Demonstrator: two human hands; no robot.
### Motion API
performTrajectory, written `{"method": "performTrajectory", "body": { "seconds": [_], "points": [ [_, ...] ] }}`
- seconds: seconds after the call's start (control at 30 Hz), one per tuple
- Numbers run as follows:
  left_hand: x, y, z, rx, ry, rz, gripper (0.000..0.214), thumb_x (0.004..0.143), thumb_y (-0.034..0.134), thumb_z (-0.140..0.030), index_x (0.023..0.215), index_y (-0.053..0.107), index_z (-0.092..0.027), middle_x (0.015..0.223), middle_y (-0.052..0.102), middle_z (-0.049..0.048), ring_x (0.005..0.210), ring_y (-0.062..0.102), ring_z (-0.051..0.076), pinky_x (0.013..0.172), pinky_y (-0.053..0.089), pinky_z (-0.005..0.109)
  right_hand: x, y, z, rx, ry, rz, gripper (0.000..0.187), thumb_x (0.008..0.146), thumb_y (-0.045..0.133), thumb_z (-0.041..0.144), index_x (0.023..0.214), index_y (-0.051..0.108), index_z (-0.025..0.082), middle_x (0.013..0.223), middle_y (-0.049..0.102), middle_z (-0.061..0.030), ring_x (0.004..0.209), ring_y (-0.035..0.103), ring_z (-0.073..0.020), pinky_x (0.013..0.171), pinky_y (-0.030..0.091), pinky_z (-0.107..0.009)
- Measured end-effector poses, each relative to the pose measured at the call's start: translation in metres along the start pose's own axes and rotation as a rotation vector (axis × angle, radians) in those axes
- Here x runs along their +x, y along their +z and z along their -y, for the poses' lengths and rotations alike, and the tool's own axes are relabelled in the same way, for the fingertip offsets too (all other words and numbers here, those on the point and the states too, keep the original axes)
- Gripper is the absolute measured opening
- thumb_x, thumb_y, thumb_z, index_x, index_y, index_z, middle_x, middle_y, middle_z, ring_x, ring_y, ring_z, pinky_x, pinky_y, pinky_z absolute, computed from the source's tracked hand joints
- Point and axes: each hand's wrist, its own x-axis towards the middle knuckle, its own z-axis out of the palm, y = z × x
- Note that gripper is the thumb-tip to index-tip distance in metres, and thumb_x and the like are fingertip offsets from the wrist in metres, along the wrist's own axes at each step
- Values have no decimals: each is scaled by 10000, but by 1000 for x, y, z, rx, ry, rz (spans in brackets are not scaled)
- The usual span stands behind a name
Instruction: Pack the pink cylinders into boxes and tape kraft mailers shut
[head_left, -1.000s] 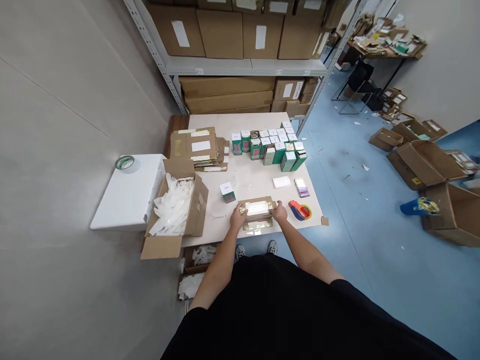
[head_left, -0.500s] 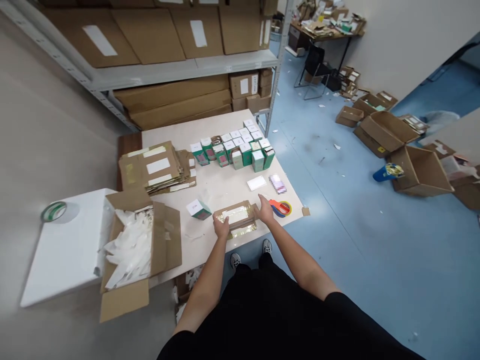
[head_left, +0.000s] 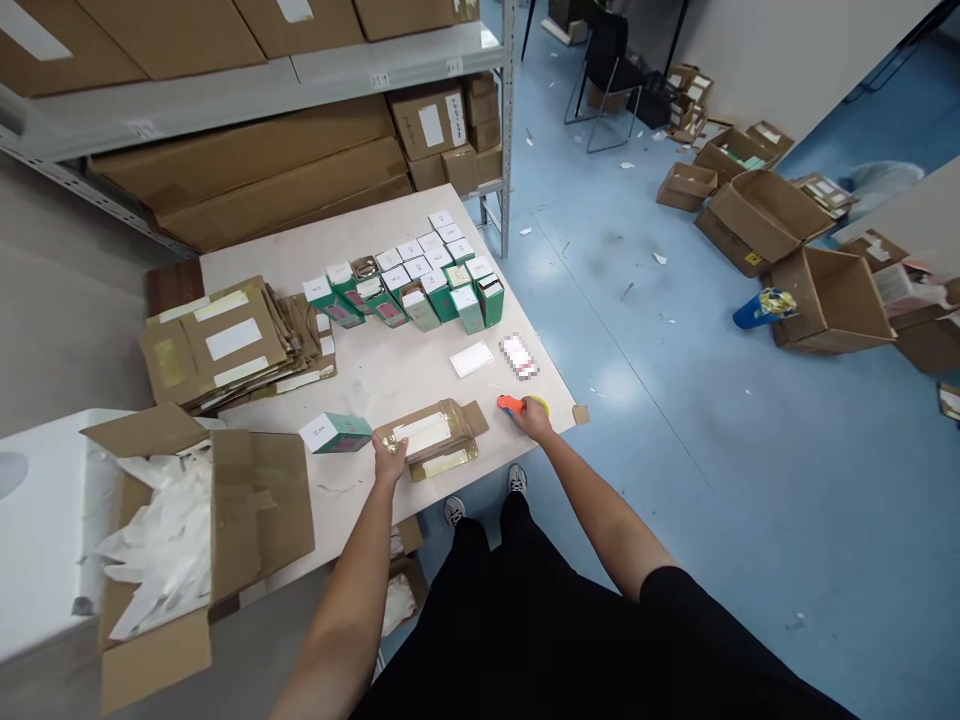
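Note:
My left hand (head_left: 390,458) grips the left end of a small brown cardboard box (head_left: 442,418) on the table, thumb over its near edge. The box has a white label and shiny tape, and its right flap stands out. My right hand (head_left: 535,418) is closed around an orange tape dispenser (head_left: 511,404) with blue and yellow parts, near the table's right corner. A green and white carton (head_left: 339,433) lies left of the cardboard box. Beyond the hands are a white card (head_left: 471,359) and a blurred-out phone-shaped item (head_left: 519,356).
Several green and white cartons (head_left: 420,270) stand at the back of the table (head_left: 367,375). Flattened cardboard (head_left: 217,340) is stacked at left, above an open box (head_left: 259,500) of white paper strips. A metal shelf (head_left: 330,75) with boxes rises behind. Open boxes (head_left: 840,310) sit on the floor.
My right hand has left the box's right end, moved right and closed on the tape dispenser. My left hand stays on the box. The view has shifted.

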Motion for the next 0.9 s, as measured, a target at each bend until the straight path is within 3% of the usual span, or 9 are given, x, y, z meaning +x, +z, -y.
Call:
{"method": "performTrajectory", "body": {
  "seconds": [0.1,0.23,0.4,0.53,0.63,0.77,0.9],
  "points": [
    [1,0,-1,-49,-69,13,844,888,669,-383,1571,200,-220,1478,564,127,1305,599,242,1122,467,364,-9,23,-19,-50,-23,64,553,848,685,218,1371,538,114,1316,640,-169,1220,580,-300,996,444,-356],
    [-2,-1,-4,-26,-136,35,888,890,680,-407,1593,178,-201,1526,528,143,1364,558,270,1166,424,386,-12,43,-22,-228,52,21,572,900,661,298,1418,509,109,1411,584,-228,1327,524,-358,1087,378,-432],
    [-7,0,-8,-32,-128,29,892,917,647,-394,1618,141,-175,1563,490,162,1429,498,276,1195,383,373,10,32,-6,-304,155,139,440,899,651,263,1312,597,119,1232,703,-224,1141,663,-341,992,435,-436],
    [-10,1,-10,-4,-139,27,899,925,634,-414,1633,126,-191,1561,488,173,1446,478,293,1183,392,391,11,17,13,-334,132,85,382,853,651,162,1230,625,107,1073,737,-194,1019,689,-319,957,444,-428],
    [-15,3,-13,35,-158,36,905,944,606,-448,1647,96,-196,1526,513,192,1407,517,316,1135,439,414,-3,17,32,-351,20,-87,373,829,615,91,1201,623,108,1125,699,-200,1103,630,-329,992,422,-438],
    [-25,9,-22,85,-211,57,891,967,558,-510,1660,95,-193,1492,518,224,1331,579,351,1069,482,437,-25,18,67,-287,-261,-380,251,871,569,102,1106,635,160,1092,650,-156,1060,570,-311,965,443,-452],
    [-32,12,-30,68,-229,69,869,977,545,-504,1666,102,-214,1489,514,218,1288,609,347,1044,489,422,-45,11,109,-146,-589,-485,165,938,530,153,1035,654,201,1031,650,-111,1018,564,-283,954,473,-452]
  ]
}}
